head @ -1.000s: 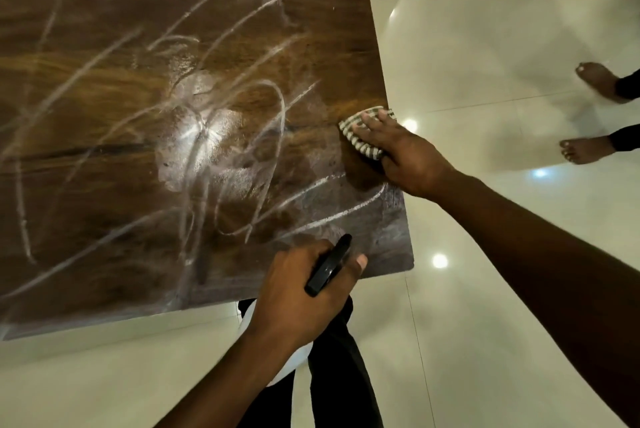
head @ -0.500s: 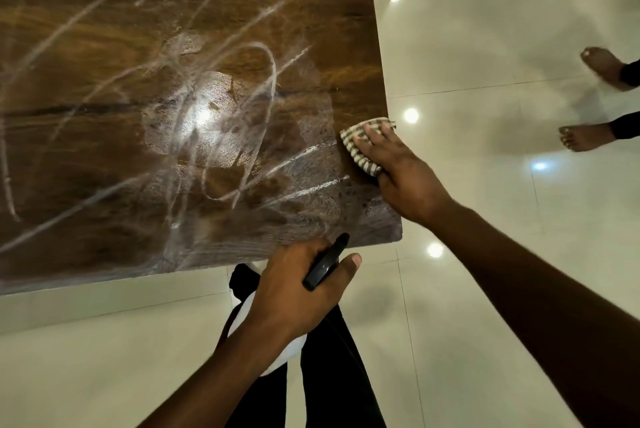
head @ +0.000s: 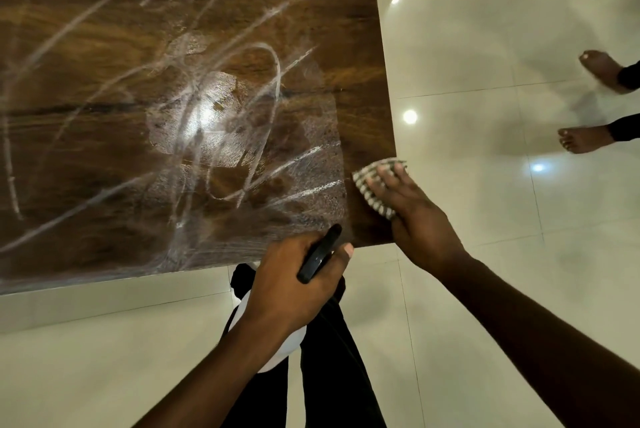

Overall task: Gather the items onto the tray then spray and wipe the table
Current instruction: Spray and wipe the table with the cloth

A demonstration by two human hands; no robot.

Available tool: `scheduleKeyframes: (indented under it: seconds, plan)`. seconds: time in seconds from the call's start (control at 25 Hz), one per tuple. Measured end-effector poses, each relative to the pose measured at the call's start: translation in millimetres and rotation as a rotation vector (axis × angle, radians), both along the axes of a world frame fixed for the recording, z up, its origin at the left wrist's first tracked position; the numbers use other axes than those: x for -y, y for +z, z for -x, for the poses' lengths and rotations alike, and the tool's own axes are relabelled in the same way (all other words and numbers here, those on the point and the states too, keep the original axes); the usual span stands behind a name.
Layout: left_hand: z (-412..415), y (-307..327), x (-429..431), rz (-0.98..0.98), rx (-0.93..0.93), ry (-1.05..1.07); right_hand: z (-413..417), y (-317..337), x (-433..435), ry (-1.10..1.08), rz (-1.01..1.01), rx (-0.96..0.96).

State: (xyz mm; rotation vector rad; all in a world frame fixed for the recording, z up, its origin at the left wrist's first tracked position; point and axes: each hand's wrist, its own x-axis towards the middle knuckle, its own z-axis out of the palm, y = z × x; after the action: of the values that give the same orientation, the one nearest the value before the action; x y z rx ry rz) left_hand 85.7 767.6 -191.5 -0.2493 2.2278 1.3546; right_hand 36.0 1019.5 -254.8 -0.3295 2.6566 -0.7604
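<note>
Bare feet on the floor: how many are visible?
2. One bare foot is at the far right edge; the other bare foot is nearer, just below it. The wearer's own feet are hidden.

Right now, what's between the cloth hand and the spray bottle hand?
Only a bare corner of the table lies between the right hand pressing the cloth and the left hand gripping the spray bottle, in the head view.

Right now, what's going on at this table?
A person is wiping a wooden table. Their right hand presses a checked cloth flat near the table's right edge, close to the near corner. Their left hand grips a spray bottle just off the near edge. Whitish wet streaks cover much of the tabletop. Someone else's bare feet stand on the tiled floor nearby.
</note>
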Motion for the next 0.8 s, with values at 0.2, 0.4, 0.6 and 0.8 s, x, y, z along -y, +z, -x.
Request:
scheduleKeyframes:
  seconds: [0.2, 0.4, 0.6, 0.8]
  plan:
    - [-14.1, -7.7, 21.9, -0.003, 0.043, 0.055, -88.6, -18.0, 83.4, -0.175, -0.023, -0.058]
    - [-15.7, -10.1, 58.2, -0.002, 0.062, 0.089, -88.4, -24.0, 62.6, 0.142, -0.057, -0.12]
    - [-6.3, -13.0, 78.1, -0.022, 0.086, 0.139, -61.5, -23.0, 119.3, -0.771, -0.047, -0.051]
    - [2.3, -8.1, 81.8, -0.06, 0.05, 0.125, -88.6, -11.9, 157.7, 0.146, 0.041, -0.037]
